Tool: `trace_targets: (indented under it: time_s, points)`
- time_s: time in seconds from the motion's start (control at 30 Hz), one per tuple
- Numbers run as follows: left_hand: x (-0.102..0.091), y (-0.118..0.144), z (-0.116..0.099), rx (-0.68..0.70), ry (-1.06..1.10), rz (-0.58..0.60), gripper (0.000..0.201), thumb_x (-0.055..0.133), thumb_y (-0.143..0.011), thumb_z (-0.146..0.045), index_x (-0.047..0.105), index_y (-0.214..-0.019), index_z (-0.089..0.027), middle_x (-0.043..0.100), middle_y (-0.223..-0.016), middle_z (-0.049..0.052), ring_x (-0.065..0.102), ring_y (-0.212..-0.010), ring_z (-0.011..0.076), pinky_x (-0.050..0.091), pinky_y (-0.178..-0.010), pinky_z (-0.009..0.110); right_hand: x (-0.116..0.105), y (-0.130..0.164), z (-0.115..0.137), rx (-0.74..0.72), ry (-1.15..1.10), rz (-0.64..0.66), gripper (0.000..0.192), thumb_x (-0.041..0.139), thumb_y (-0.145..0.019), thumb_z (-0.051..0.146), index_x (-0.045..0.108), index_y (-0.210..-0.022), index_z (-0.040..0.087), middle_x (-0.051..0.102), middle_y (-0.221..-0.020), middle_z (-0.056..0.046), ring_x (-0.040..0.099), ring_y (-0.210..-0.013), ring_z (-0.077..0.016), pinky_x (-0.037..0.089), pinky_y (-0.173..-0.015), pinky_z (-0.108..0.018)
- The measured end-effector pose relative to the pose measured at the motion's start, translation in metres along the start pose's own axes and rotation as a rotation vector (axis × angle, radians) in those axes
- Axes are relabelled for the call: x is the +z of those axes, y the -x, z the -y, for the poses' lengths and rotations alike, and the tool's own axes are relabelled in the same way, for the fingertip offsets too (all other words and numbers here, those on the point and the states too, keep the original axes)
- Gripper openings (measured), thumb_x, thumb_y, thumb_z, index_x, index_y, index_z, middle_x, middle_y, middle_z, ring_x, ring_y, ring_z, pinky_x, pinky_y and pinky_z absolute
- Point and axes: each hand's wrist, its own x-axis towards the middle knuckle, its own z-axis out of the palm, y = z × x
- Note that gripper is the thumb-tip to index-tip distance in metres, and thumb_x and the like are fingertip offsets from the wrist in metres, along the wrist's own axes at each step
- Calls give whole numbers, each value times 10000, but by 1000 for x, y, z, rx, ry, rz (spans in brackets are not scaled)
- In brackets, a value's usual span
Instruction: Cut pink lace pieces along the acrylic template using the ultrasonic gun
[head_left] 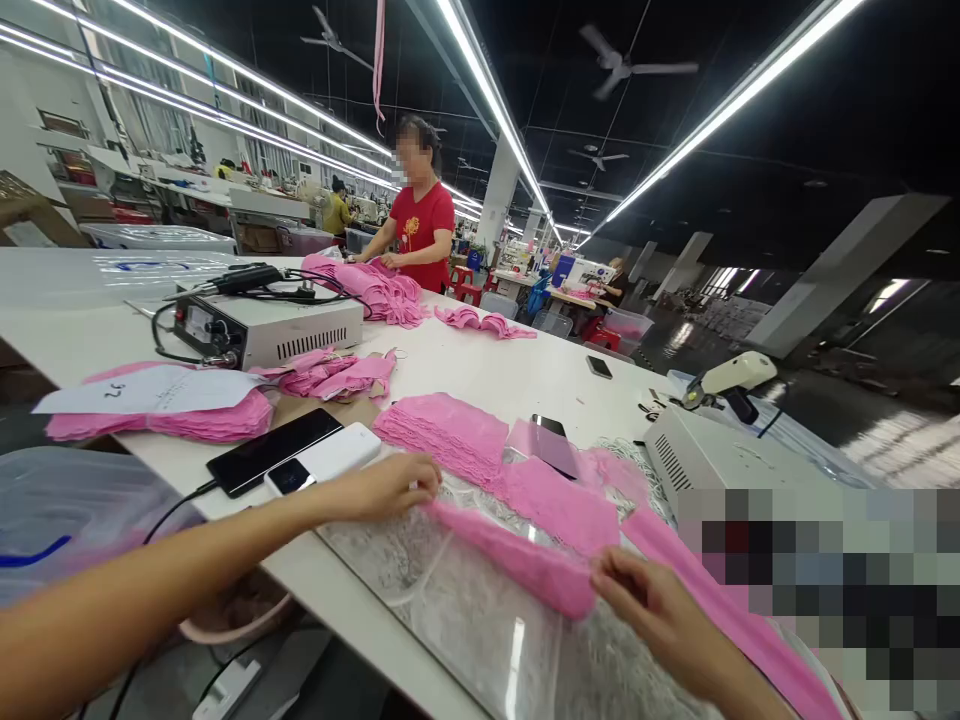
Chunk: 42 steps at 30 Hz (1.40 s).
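Fingers of the left hand (390, 487) are closed in a pinch on one end of a pink lace strip (510, 555), which is stretched over a clear plastic sheet (480, 640) on the white table (495, 375). Its other end is pinched by the right hand (660, 610).

2 hands (390, 487), 3 phones (274, 450), perhaps 8 pink fabric stacks (442, 432).

Two bare forearms (no sleeves, no gloves)
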Motion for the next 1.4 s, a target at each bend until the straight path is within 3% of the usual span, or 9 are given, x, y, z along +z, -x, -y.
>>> trace_targets:
  time_s: [0.23,0.4,0.6,0.7,0.93,1.07,1.2,1.3,1.4]
  points:
    - [-81,-104,63,-60,-134,-216,288,585,-952,-348,597,-1155,-144,619,-1152,83,625,-1003,205,539,-870,416,-64,-132,30,-109,5,-292,357,480,-806,527,473,-643,210,471,-549,19,425,-503,-120,355,-505,-265]
    - [-106,-110,100,-75,-208,-315,324,584,-952,-342,571,-1221,-161,572,-1261,101,593,-1097,234,519,-924,454,-49,-189,41,-298,135,-441,222,467,-836,402,549,-794,200,605,-793,-44,524,-722,-162,417,-674,-296]
    - [-67,-54,127,-110,-238,-164,301,587,-951,-340,587,-1187,-152,606,-1193,90,618,-1038,215,535,-892,431,30,-177,22,-412,269,-206,143,473,-859,213,574,-758,199,614,-781,-33,529,-697,-155,411,-671,-288]
    - [-58,-40,130,-129,-231,-128,285,584,-954,-340,597,-1169,-154,611,-1195,89,617,-1047,213,528,-906,433,49,-167,18,-415,300,-126,152,476,-853,138,592,-767,188,621,-798,-39,539,-730,-154,414,-698,-293]
    - [-58,-46,98,-65,-183,-186,392,439,-938,-477,682,-899,-172,630,-1155,113,604,-1059,246,464,-972,410,14,-134,8,-245,242,-121,166,533,-853,219,631,-984,186,641,-903,-49,558,-777,-149,442,-704,-286]
    - [-21,-67,49,143,-116,-38,245,525,-893,-389,694,-937,-217,651,-1069,81,608,-1011,206,453,-949,308,-13,-89,-15,-106,218,-69,119,524,-832,227,620,-776,186,608,-699,6,526,-639,-120,409,-597,-244]
    - [29,-99,8,278,-124,77,179,691,-781,-266,670,-952,-216,649,-1089,85,596,-1021,240,427,-958,356,-14,-55,-35,-28,253,-31,108,641,-731,235,618,-827,191,613,-729,14,522,-644,-124,378,-570,-232]
    - [51,-122,-1,283,-162,112,58,646,-835,-223,638,-800,-178,653,-931,66,605,-931,224,436,-939,402,-8,-47,-46,-23,286,-52,77,614,-748,216,617,-820,189,615,-794,-4,519,-684,-129,376,-613,-243]
    - [54,-135,3,258,-186,144,171,559,-946,-269,628,-840,-154,639,-866,32,611,-838,169,494,-862,384,-6,-49,-55,-21,281,-71,130,498,-828,195,616,-776,189,621,-776,-6,530,-688,-127,378,-630,-244]
